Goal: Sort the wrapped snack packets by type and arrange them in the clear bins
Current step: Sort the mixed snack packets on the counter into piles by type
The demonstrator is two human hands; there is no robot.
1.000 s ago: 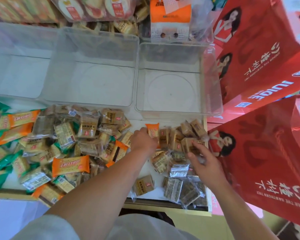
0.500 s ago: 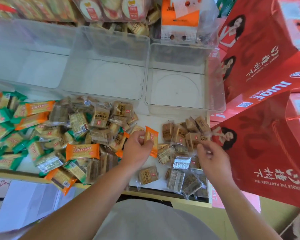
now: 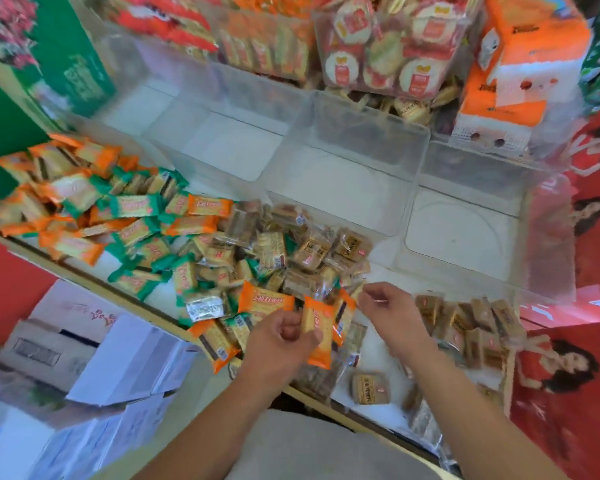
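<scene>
The left hand is holding an orange packet upright over the near part of the surface, its grip clamped on the packet's left edge with curled fingers. The right hand is hovering just beside it with its fingers curled and thumb and forefinger drawn close. Blur is hiding whether that grip is pinching anything, so I cannot tell. A mixed pile of orange and green packets is lying to the left, running into a heap of brown packets in the middle. A smaller group of brown packets is sitting to the right of the hands. Beyond the piles, the clear bins are standing side by side.
</scene>
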